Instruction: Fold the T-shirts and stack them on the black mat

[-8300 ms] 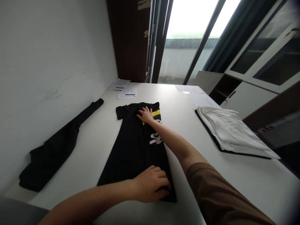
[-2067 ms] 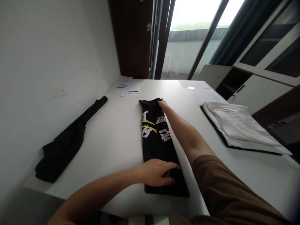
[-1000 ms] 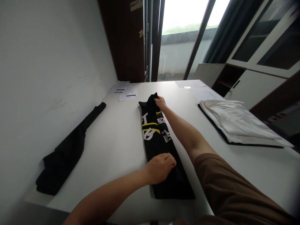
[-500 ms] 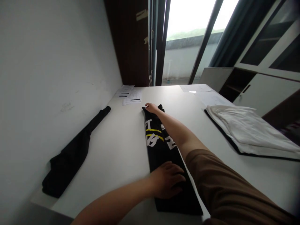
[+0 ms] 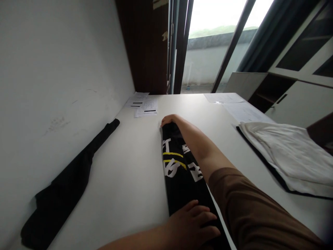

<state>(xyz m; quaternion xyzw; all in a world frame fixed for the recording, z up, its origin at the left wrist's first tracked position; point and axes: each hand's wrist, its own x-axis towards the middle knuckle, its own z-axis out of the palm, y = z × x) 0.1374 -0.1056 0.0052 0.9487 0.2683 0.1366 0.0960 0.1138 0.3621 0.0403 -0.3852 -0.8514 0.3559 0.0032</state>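
A black shirt (image 5: 186,192), folded into a long narrow strip, lies lengthwise in front of me on the white table. White lettering and yellow lines are printed across its farther half. At the far end, my right hand (image 5: 168,120) curls its fingers over the left corner, gripping the cloth. My left hand (image 5: 194,224) rests flat on the nearer part with its fingers slightly spread. The shirt's near end runs out of the picture, partly under that hand. My right forearm covers some of the shirt's right side.
Along the wall on the left lies another black garment (image 5: 67,184). Folded white cloth (image 5: 286,152) sits on a black layer at the right. Paper sheets (image 5: 147,107) lie at the far left, and more sheets (image 5: 234,104) at the far right of the white table (image 5: 130,166).
My right hand has closed around the shirt's far end, whose loose corners no longer stick out. My left hand still lies on the nearer part. The view has shifted slightly.
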